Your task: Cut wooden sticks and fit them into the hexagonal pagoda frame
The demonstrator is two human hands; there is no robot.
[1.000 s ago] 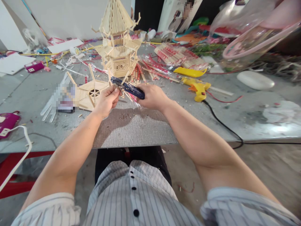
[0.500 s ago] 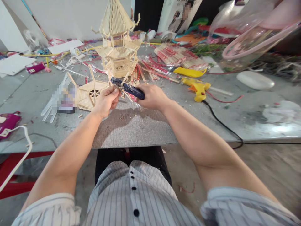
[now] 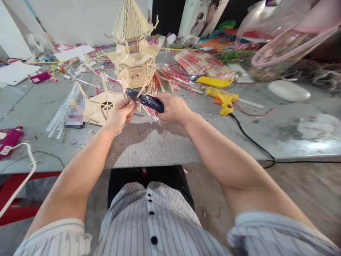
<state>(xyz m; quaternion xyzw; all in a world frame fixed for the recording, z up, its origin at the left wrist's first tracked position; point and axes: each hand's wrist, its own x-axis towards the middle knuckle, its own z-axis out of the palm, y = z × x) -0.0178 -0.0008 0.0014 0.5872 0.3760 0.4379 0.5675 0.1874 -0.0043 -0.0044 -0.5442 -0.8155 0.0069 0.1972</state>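
Note:
My right hand [image 3: 173, 108] is wrapped round the handles of a dark blue hand cutter [image 3: 149, 101], whose head points left. The fingertips of my left hand [image 3: 123, 112] are pinched together at the cutter's head. A thin wooden stick [image 3: 143, 89] slants across the head toward those fingertips; its lower end is hidden. Just left of my left hand lies a flat, many-sided base of wooden sticks [image 3: 99, 115] with upright posts and a spoked opening. Behind both hands stands a tiered pagoda model [image 3: 135, 57] built of the same pale sticks.
On the right lie a yellow glue gun [image 3: 225, 101] with a black cord, a yellow toothed piece [image 3: 215, 81] and a white rounded object [image 3: 289, 91]. Packets of wrapped sticks [image 3: 193, 62] lie behind. Clear glue sticks [image 3: 60, 117] and a purple box [image 3: 9, 142] are left.
Both hands stay in nearly the same place. The cutter looks slightly turned in my right hand; the pagoda and base have not moved.

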